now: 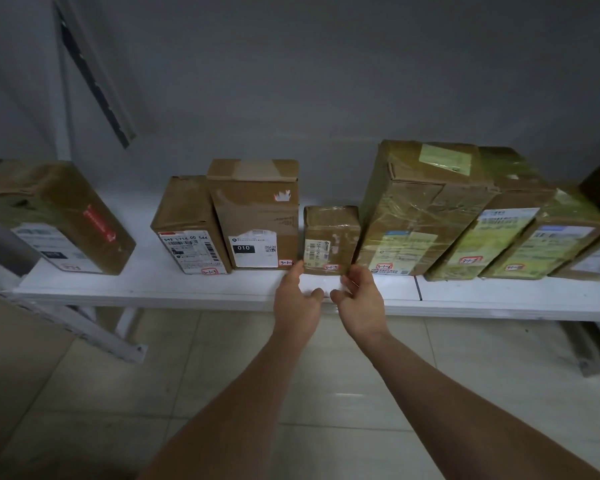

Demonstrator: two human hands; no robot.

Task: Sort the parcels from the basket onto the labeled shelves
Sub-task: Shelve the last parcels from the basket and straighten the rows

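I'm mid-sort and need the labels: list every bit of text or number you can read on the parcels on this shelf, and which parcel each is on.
"642 L714 00 544": second parcel from left.
"3-1-3": handwritten tag on that parcel.
"010": taller parcel beside it.
"3-1-5": tag on the small parcel between the left hand and right hand.
"3-1-6": tall taped parcel.
All other print and tags: too blurred.

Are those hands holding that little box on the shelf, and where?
Seemingly yes: the left hand and right hand touch the small parcel at its bottom front corners, one each side, while it rests on the shelf. How firmly cannot be told.
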